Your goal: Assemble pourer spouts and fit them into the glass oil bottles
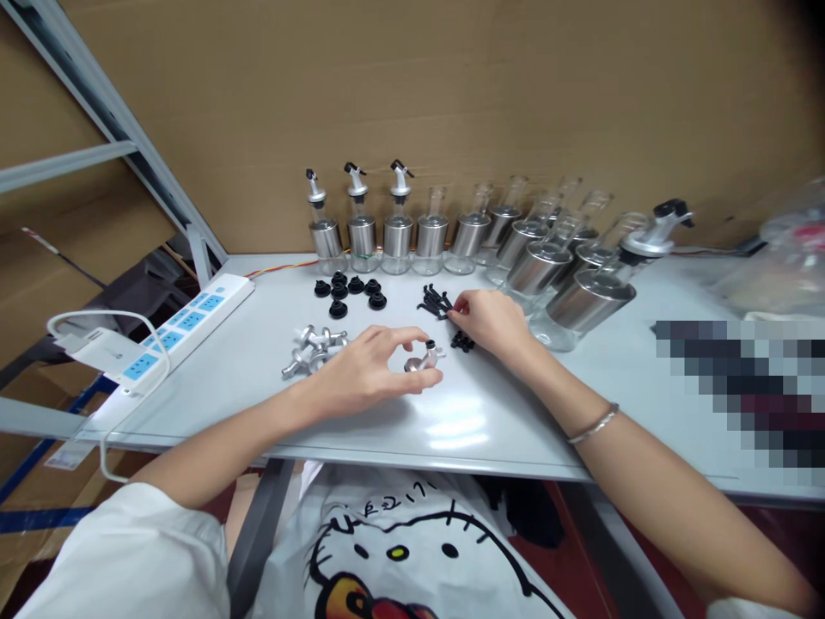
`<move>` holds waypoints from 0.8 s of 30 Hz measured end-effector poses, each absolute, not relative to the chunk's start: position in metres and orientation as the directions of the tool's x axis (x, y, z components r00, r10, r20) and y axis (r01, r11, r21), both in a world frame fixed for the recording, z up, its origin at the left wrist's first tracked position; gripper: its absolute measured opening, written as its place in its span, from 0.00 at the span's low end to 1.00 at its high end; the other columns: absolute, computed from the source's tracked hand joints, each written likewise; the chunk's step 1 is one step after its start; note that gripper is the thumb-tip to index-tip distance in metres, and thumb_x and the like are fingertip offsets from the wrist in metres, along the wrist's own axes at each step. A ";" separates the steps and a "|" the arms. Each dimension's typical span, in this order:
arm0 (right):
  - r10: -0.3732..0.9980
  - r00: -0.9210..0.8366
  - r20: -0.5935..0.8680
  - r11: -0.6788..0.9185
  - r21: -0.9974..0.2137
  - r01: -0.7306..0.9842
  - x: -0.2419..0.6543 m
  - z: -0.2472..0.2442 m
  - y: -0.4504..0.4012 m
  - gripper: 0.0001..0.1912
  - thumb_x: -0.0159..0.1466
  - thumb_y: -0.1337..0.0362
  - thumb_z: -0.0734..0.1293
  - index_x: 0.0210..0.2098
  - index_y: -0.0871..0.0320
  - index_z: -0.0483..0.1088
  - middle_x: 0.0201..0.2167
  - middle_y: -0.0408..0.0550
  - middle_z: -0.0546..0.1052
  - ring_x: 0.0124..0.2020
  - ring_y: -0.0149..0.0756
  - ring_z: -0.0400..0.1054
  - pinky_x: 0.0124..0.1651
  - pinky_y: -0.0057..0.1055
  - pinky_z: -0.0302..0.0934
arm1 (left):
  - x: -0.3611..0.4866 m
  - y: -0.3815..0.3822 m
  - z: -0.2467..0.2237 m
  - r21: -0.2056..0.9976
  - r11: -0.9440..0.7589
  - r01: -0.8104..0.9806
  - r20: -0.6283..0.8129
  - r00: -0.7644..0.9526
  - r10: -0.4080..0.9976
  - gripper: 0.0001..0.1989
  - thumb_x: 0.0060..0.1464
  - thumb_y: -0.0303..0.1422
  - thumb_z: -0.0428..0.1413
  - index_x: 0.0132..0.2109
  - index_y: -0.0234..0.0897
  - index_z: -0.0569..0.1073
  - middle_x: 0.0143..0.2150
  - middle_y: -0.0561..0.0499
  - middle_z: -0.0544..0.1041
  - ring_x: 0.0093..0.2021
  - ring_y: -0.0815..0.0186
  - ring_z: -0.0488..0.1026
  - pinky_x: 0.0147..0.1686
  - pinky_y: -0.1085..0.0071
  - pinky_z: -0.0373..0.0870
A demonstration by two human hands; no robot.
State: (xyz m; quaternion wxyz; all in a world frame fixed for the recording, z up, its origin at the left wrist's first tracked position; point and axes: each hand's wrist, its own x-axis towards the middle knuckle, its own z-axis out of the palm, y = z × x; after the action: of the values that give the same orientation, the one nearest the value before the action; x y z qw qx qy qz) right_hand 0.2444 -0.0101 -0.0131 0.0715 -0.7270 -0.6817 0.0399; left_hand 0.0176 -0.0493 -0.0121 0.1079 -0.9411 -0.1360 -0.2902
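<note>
My left hand (367,370) is closed around a silver pourer spout (425,359) with a small black piece at its top, held between thumb and fingers above the table. Over a small pile of black levers (433,297) is my right hand (486,320), its fingertips pinched on one lever at the pile's near edge. Several small black parts (462,342) lie just below that hand. Left of my left hand is a heap of silver pourer spouts (313,351). Behind it lie several black ribbed stoppers (338,308).
Glass bottles with steel sleeves (398,234) line the back of the table (387,438); several at the right have open necks. One bottle at right (589,301) carries a pourer. A white power strip (186,327) with a cable lies at left. A cardboard wall (412,86) stands behind.
</note>
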 end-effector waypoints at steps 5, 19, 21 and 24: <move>0.997 0.075 0.028 -0.069 -0.170 0.983 0.245 -0.014 -0.009 0.13 0.63 0.62 0.62 0.39 0.58 0.77 0.39 0.56 0.81 0.40 0.49 0.74 0.33 0.33 0.57 | 0.018 -0.047 -0.010 -0.152 -0.945 0.289 0.586 0.797 0.149 0.09 0.62 0.36 0.55 0.49 0.43 0.69 0.52 0.41 0.67 0.48 0.60 0.69 0.49 0.60 0.66; 0.997 0.074 0.016 -0.069 -0.201 0.977 0.248 -0.019 -0.004 0.12 0.64 0.65 0.61 0.40 0.60 0.76 0.38 0.58 0.81 0.41 0.50 0.74 0.33 0.33 0.56 | 0.017 -0.049 -0.013 -0.151 -0.944 0.293 0.594 0.790 0.151 0.10 0.63 0.37 0.53 0.51 0.42 0.66 0.54 0.39 0.71 0.46 0.64 0.73 0.53 0.56 0.64; 0.997 0.071 0.026 -0.064 -0.220 0.973 0.249 -0.019 -0.003 0.11 0.64 0.65 0.62 0.39 0.60 0.76 0.37 0.58 0.81 0.40 0.49 0.74 0.33 0.33 0.56 | 0.017 -0.048 -0.013 -0.143 -0.946 0.290 0.597 0.788 0.151 0.11 0.63 0.37 0.53 0.51 0.41 0.66 0.54 0.38 0.70 0.46 0.64 0.73 0.53 0.55 0.64; 0.996 0.064 0.067 -0.046 -0.246 0.968 0.250 -0.017 -0.004 0.10 0.65 0.66 0.61 0.38 0.60 0.75 0.38 0.56 0.81 0.40 0.47 0.74 0.34 0.33 0.58 | 0.018 -0.049 -0.011 -0.101 -0.944 0.313 0.599 0.777 0.193 0.10 0.62 0.35 0.54 0.50 0.42 0.67 0.57 0.38 0.68 0.48 0.62 0.73 0.53 0.55 0.64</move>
State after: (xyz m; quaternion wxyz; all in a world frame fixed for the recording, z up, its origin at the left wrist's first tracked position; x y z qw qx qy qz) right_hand 0.2502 -0.0041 -0.0167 0.1134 -0.7205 -0.6815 0.0609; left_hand 0.0178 -0.0486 -0.0112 0.0980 -0.9376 -0.1350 -0.3051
